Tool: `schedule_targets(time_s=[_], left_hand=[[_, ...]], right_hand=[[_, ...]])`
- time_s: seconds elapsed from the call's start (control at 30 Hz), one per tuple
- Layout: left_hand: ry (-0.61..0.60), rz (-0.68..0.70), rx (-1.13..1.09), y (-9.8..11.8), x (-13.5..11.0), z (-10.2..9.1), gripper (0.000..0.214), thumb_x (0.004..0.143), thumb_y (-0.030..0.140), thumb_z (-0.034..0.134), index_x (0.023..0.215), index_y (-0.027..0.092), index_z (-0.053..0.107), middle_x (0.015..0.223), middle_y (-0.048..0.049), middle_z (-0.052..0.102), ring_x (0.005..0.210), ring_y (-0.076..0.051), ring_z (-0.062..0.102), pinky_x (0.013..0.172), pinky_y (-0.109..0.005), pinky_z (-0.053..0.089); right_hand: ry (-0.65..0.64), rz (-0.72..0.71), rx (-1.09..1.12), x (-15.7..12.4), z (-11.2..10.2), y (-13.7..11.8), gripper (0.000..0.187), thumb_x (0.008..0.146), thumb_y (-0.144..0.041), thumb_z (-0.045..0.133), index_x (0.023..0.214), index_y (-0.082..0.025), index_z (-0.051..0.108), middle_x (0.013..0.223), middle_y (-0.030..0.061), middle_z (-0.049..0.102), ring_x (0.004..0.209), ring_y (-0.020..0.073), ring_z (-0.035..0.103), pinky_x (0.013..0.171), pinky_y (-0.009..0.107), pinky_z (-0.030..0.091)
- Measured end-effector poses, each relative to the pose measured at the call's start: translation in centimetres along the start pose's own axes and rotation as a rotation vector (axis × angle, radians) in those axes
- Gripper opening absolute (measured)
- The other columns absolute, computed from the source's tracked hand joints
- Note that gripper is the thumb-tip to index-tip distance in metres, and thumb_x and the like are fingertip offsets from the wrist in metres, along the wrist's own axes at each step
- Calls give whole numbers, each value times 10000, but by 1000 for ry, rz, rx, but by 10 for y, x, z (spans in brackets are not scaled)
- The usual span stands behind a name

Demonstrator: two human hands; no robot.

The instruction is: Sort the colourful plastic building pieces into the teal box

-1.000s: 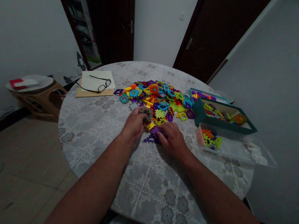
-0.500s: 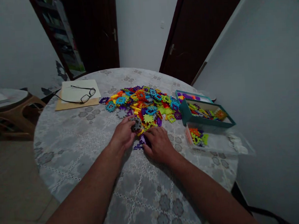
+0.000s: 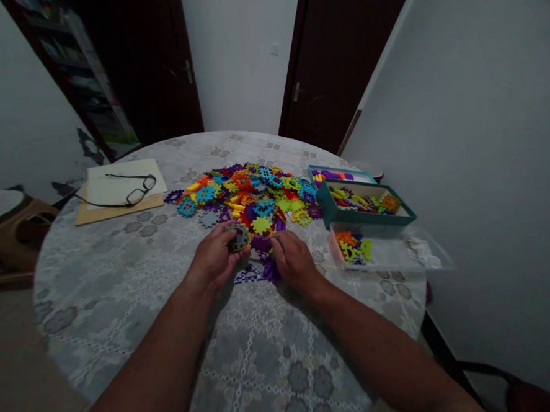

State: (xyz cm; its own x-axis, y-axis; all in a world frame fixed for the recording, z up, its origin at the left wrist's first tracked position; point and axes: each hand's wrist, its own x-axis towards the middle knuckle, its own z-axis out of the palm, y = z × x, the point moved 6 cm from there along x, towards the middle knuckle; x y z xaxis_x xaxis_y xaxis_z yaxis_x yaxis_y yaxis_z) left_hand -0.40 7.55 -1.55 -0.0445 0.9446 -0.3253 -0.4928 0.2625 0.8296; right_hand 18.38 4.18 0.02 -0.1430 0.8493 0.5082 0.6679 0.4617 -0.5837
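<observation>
The purple toothed piece (image 3: 260, 243), pinched in the fingertips of the right hand (image 3: 294, 257) just beside the grey piece (image 3: 240, 237) gripped by the left hand (image 3: 215, 253), is best held by its edge, at the near side of the pile (image 3: 242, 182), with its teeth left uncovered.

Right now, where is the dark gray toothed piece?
In the head view, the dark gray toothed piece is in the left hand, just left of the purple piece in the right hand.
</observation>
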Motion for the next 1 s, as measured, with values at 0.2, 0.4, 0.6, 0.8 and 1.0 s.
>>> schedule_targets(time_s=[0.2, 0.4, 0.6, 0.8, 1.0], left_hand=[[-78, -20, -31, -9, -5, 10, 182, 889, 239, 749, 1057, 180, 709, 938, -55, 707, 755, -169, 681, 603, -278, 609], [-224, -47, -5, -25, -13, 25, 311, 866, 390, 781, 1084, 177, 718, 986, -69, 740, 825, -199, 699, 638, -298, 612], [-260, -64, 225, -24, -25, 30, 689, 714, 109, 722, 1396, 171, 645, 1080, -97, 748, 847, -192, 707, 717, -298, 601], [-300, -28, 381, -19, -27, 29, 845, 743, 164, 668, 1581, 179, 558, 1126, -128, 769, 827, -204, 720, 752, -324, 575], [-288, 103, 598, -12, -28, 28, 794, 793, 238, 660, 1585, 211, 598, 1116, -127, 811, 935, -273, 758, 848, -389, 592]], right_hand=[[48, 383, 487, -7, -5, 18, 358, 1090, -529, 522, 955, -247, 698, 761, -13, 656, 705, 185, 607, 678, 308, 473], [-14, 349, 500, -7, -4, 15, 368, 1063, -550, 575, 940, -238, 727, 767, -8, 649, 704, 182, 583, 664, 298, 449], [-24, 248, 310, -5, -8, 5, 300, 1074, -448, 558, 974, -233, 742, 840, 14, 706, 781, 202, 634, 757, 326, 477], [5, 254, 332, -5, -8, 8, 322, 1024, -429, 613, 1240, -228, 742, 1193, 98, 752, 1075, 258, 690, 962, 396, 537], [-151, 456, 569, -9, 12, 21, 492, 919, -430, 741, 1381, -273, 676, 1091, 63, 758, 859, 220, 701, 787, 377, 577]])
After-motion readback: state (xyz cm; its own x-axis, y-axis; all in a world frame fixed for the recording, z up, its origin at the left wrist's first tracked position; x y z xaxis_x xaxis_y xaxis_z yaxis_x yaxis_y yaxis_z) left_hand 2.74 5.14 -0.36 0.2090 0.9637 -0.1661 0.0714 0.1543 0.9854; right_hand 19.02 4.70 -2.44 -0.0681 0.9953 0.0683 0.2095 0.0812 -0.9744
